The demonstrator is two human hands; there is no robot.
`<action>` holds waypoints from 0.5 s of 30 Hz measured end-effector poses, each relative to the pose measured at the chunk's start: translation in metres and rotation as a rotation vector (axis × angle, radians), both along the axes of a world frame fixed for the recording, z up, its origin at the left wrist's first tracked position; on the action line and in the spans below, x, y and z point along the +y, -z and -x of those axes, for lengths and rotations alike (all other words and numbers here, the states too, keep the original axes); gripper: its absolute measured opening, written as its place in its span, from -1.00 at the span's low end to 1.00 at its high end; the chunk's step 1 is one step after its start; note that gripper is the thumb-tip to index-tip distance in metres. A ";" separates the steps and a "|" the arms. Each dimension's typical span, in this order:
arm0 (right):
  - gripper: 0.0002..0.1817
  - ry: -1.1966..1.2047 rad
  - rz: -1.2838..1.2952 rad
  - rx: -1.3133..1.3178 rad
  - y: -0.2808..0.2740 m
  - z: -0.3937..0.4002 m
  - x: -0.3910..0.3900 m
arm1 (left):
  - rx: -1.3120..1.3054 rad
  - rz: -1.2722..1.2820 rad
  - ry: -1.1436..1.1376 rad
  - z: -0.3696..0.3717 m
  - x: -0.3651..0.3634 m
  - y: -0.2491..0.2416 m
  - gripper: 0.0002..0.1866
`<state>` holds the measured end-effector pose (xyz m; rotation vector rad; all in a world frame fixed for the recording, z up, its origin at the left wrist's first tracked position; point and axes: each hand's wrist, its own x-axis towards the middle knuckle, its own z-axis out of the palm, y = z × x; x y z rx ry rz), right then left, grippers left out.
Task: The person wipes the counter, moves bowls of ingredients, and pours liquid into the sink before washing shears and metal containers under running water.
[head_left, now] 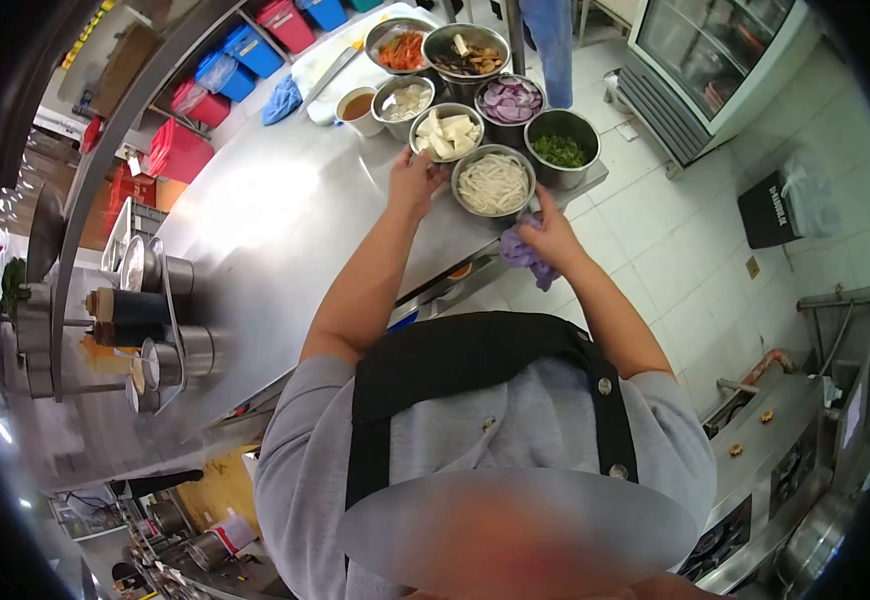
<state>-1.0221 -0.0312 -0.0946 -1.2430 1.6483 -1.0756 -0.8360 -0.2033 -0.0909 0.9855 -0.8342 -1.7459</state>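
My left hand has its fingers curled against the near left side of a metal bowl of pale white chunks. With my right hand I grip a crumpled purple cloth, and a finger reaches up to the side of a metal bowl of white strips. Around these stand metal containers of chopped green herbs, sliced purple onion, dark mixed pieces, orange-red shreds and whitish pieces in liquid.
The containers crowd the far right corner of a steel table. Beyond them lie a cup of brown liquid, a knife and a blue cloth. Pots and bottles stand at left. A bin and a glass-door fridge are at right.
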 end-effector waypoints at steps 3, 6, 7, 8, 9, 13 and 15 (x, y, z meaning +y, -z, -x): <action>-0.07 -0.031 -0.011 -0.007 0.005 -0.003 0.003 | -0.004 0.027 0.024 -0.001 -0.014 -0.002 -0.58; -0.05 -0.051 -0.008 -0.026 0.007 -0.008 0.003 | -0.027 0.015 0.039 -0.001 -0.018 -0.011 -0.62; -0.04 -0.055 -0.033 -0.026 0.003 -0.009 0.002 | -0.028 0.015 0.052 -0.002 -0.018 -0.016 -0.62; -0.03 -0.059 -0.059 -0.028 0.001 -0.010 0.001 | -0.031 0.012 0.065 -0.002 -0.017 -0.021 -0.62; -0.03 -0.044 -0.052 -0.026 0.002 -0.012 0.000 | -0.037 0.008 0.078 -0.003 -0.016 -0.024 -0.63; -0.02 -0.015 -0.005 -0.063 0.014 -0.016 -0.008 | -0.066 -0.009 0.064 -0.003 -0.024 -0.019 -0.63; -0.03 -0.017 0.025 -0.071 0.022 -0.016 -0.010 | -0.073 -0.029 0.067 -0.002 -0.026 -0.017 -0.63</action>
